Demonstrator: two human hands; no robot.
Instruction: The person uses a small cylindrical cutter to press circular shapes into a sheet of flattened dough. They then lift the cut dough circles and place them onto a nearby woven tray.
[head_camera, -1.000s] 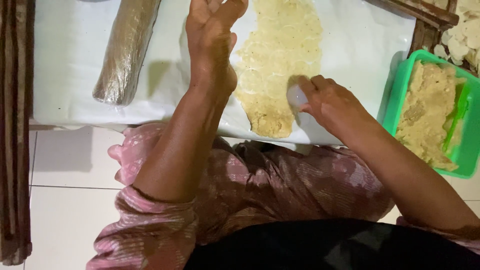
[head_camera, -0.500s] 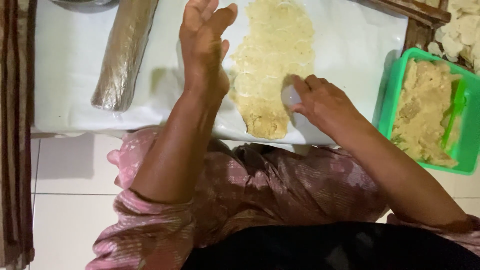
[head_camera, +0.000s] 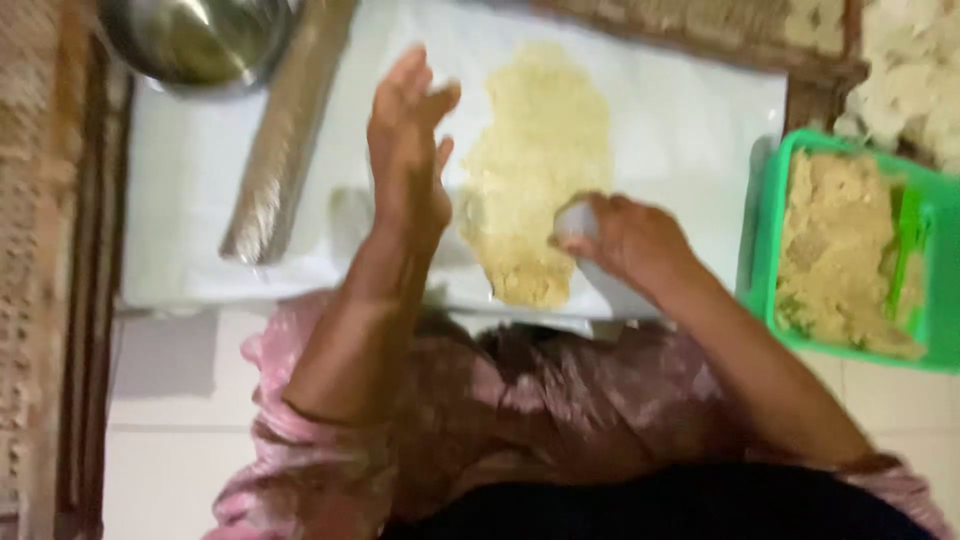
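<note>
Yellowish crumbly dough (head_camera: 540, 165) lies spread in a long patch at the upper middle of the frame, on a white sheet (head_camera: 690, 130) over the board. It looks soft, moist and light, likely to tear or crumble if lifted, so it is better pressed or scraped from its edges than picked up. At its lower right edge the right hand (head_camera: 630, 240) is curled around a small pale scraper (head_camera: 572, 222). Along its left edge the left hand (head_camera: 405, 150) is raised, fingers straight and together, holding nothing. Further out, a foil-wrapped roller (head_camera: 285, 140) lies at the upper left beneath a metal bowl (head_camera: 195, 40), and a green tray (head_camera: 765, 240) of the same dough sits at the right.
</note>
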